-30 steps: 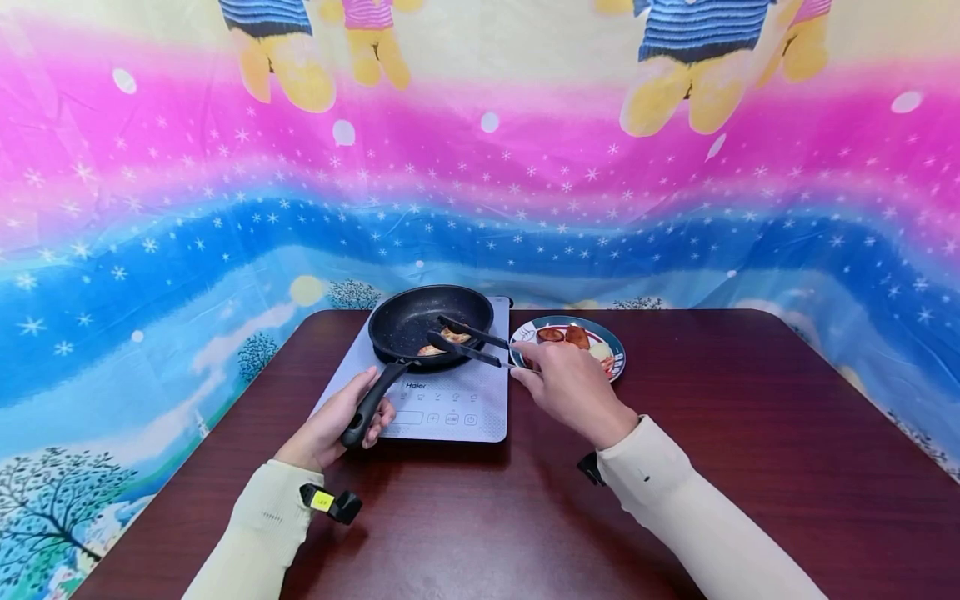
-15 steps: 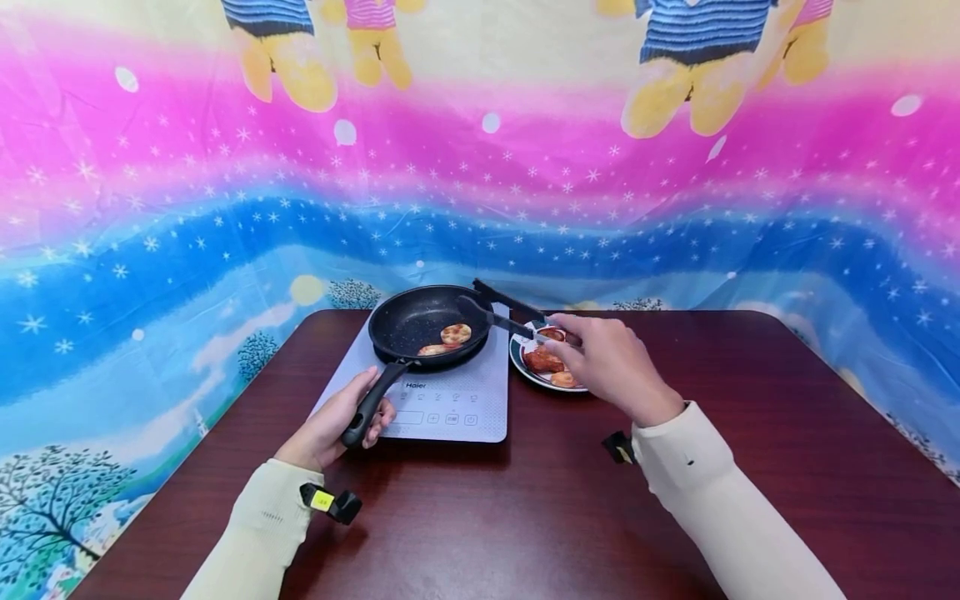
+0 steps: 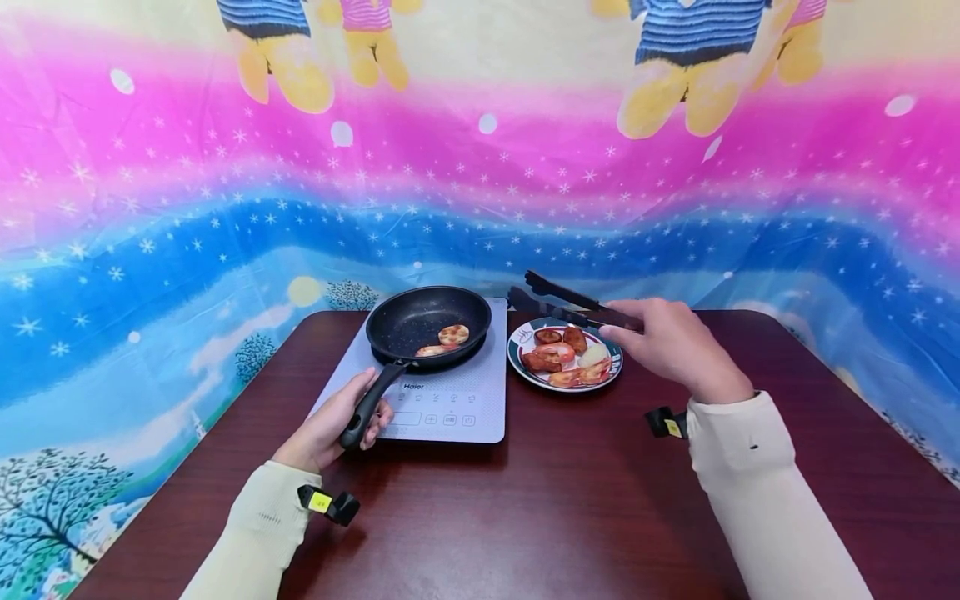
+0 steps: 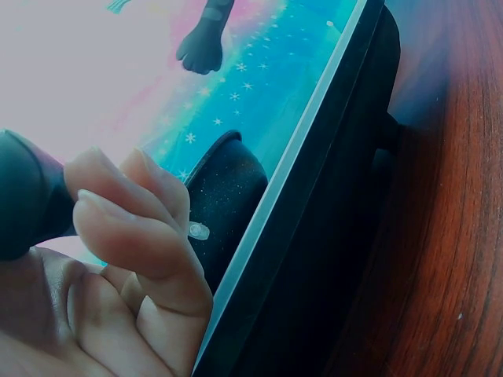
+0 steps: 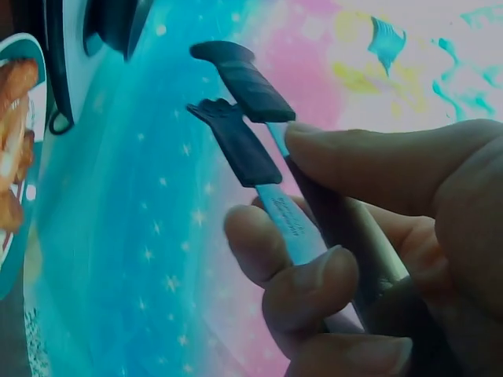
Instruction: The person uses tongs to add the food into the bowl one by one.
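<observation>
My left hand (image 3: 337,422) grips the black handle of a frying pan (image 3: 408,321), its fingers curled round it in the left wrist view too. The pan sits on a white induction cooker (image 3: 450,400). Two browned flat slices (image 3: 453,335) lie at the pan's right side. My right hand (image 3: 671,346) holds black-tipped tongs (image 3: 558,289) between thumb and fingers, above the back of a plate (image 3: 514,360). Nothing shows between the tongs' tips, which stand apart in the right wrist view. On the plate lie several food pieces, among them shrimp (image 3: 551,352) and browned chunks.
The brown wooden table (image 3: 510,517) carries the cooker at left and the plate close to the cooker's right side. A printed cloth (image 3: 465,175) hangs behind the table's back edge. Each wrist wears a small black camera.
My right hand has drawn the tongs out of the pan and moved right, over and past the plate. The slices stayed in the pan. My left hand keeps its grip on the handle.
</observation>
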`<state>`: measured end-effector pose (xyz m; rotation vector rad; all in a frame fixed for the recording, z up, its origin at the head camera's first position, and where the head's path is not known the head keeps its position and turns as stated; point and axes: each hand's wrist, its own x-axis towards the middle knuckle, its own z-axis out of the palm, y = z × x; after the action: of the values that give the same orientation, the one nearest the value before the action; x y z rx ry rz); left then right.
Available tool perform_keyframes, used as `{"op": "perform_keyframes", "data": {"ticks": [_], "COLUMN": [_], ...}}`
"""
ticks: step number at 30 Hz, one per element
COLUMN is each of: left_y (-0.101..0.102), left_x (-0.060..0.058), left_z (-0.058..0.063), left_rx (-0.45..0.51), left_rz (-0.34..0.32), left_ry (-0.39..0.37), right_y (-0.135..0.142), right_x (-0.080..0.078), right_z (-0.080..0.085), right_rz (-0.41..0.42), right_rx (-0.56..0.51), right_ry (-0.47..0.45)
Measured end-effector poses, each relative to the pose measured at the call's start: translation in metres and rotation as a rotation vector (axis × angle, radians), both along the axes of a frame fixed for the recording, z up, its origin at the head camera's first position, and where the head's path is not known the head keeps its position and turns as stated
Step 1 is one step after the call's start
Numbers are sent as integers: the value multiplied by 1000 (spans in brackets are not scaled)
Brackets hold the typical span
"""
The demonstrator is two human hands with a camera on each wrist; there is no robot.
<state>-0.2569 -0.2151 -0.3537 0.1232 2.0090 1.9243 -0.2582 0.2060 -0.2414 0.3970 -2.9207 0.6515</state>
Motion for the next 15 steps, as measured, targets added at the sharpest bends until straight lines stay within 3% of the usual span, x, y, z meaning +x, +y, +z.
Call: {"op": "perform_keyframes", "data": {"ticks": [10,15], "left_y": [0,1], "left_x": [1,1], "left_z": [-1,-1], "left_rx": [6,9], "left_rz": [0,3], "left_ry": [2,0], "right_y": [17,20], "right_x": [-5,-10], "right_z": [-2,-10], "right_rz": [17,84], "right_rx": [74,124], "right_ry": [-81,-136]}}
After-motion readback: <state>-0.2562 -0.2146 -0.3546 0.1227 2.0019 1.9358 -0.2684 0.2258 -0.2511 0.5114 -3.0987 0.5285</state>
